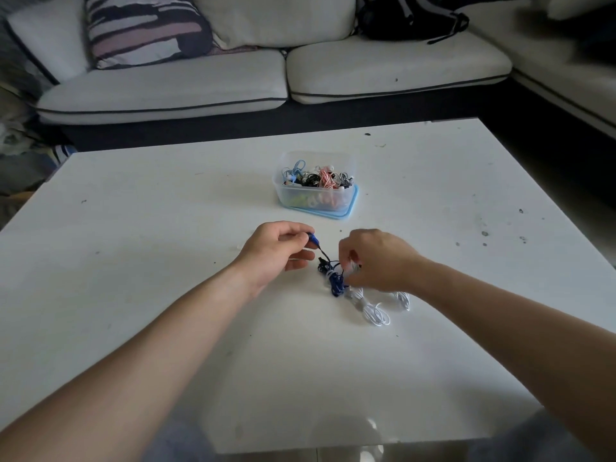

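A tangle of dark blue earphone cable [335, 281] lies mid-table, knotted with a white earphone cable [376, 313] that loops out to the right. My left hand [276, 250] pinches the blue earbud end [313, 239] and holds it lifted left of the tangle, with the cord running down to it. My right hand [375, 260] is over the tangle's right side, fingers curled and pinching strands of cable. Which strands it pinches is hidden under the fingers.
A clear plastic tub [315, 195] holding several coiled earphones stands on a blue lid [346, 213] behind my hands. The white table [133, 261] has small dark specks. A light sofa [233, 85] with cushions and a black bag [410, 15] lies beyond.
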Demonstrator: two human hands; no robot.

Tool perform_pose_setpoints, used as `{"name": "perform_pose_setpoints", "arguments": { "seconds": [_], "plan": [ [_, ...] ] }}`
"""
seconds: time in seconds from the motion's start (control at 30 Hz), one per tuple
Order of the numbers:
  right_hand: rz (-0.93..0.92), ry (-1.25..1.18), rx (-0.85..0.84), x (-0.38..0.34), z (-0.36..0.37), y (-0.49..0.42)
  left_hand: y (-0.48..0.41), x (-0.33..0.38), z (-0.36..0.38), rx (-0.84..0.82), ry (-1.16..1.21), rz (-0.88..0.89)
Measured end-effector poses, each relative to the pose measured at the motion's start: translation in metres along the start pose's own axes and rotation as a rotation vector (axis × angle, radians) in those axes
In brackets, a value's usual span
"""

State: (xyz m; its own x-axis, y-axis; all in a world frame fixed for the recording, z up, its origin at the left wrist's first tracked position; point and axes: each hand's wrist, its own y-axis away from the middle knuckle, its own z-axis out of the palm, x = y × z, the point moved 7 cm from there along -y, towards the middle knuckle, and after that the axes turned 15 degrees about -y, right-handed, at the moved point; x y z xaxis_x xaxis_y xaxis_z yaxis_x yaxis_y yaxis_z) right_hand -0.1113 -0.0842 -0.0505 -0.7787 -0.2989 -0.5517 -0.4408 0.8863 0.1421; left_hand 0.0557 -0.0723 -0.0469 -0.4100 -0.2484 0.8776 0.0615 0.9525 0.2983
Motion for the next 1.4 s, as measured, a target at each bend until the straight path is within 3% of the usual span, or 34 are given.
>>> {"name": "perform_pose_setpoints", "arguments": {
  "seconds": [0.1,0.2,0.47,0.57,0.73,0.8,0.97,1.1,1.23,1.4],
  "plan": [
    [0.022,0.122,-0.062,-0.005,0.023,0.001,-0.002,-0.007,-0.001,0.015,-0.035,-0.054],
    [0.023,0.186,-0.010,-0.005,0.033,0.000,-0.003,-0.013,-0.001,-0.009,-0.127,-0.087],
    [0.090,0.042,-0.072,-0.005,0.032,0.000,-0.008,-0.019,-0.002,-0.021,-0.403,-0.050],
    [0.137,-0.300,-0.047,-0.007,0.015,-0.002,-0.010,-0.024,0.000,-0.053,-0.584,0.016],
    [0.319,-1.202,-0.096,-0.005,0.012,0.003,-0.011,-0.030,0.006,-0.105,-0.697,0.048],
    [0.328,-1.333,-0.083,-0.004,0.013,0.004,-0.012,-0.033,0.008,-0.119,-0.706,0.050],
    [0.330,-1.180,0.067,0.003,0.015,0.001,-0.016,-0.033,0.007,-0.138,-0.740,0.090],
    [0.298,-1.160,0.167,0.003,0.011,0.001,-0.028,-0.024,-0.030,0.102,-0.744,0.131],
    [0.280,-1.135,0.164,0.001,0.012,0.000,-0.038,-0.038,-0.072,0.375,-0.872,0.072],
    [0.256,-1.067,0.137,-0.002,0.018,-0.003,-0.051,-0.047,-0.083,0.418,-1.106,0.013]
  ]
}}
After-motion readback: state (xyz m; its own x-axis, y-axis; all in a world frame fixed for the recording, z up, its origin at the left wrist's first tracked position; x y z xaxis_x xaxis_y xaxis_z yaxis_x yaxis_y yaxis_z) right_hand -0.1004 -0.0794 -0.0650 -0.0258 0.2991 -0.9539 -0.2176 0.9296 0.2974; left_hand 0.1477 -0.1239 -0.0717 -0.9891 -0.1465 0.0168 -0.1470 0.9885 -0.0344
